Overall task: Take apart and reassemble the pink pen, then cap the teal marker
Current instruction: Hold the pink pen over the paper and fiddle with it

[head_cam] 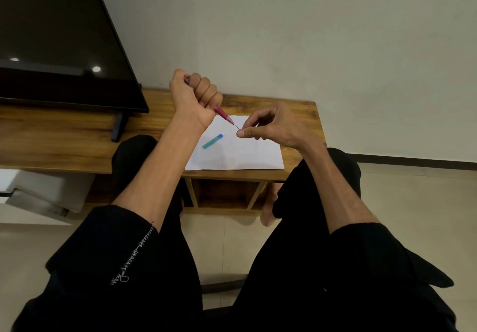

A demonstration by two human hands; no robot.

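Note:
My left hand [192, 99] is closed in a fist around the pink pen barrel [223, 115], which points down to the right over a white sheet of paper [240, 153]. A thin dark refill [237, 126] sticks out of the barrel's open end. My right hand [273, 127] pinches the refill's far end between thumb and forefinger. The teal marker [212, 141], with a blue end, lies on the paper below the pen and touches neither hand. I see no separate marker cap.
The paper lies on a low wooden table [77, 135] against a pale wall. A black TV [59, 47] on a stand occupies the table's left part. My knees in black trousers press against the table's front edge.

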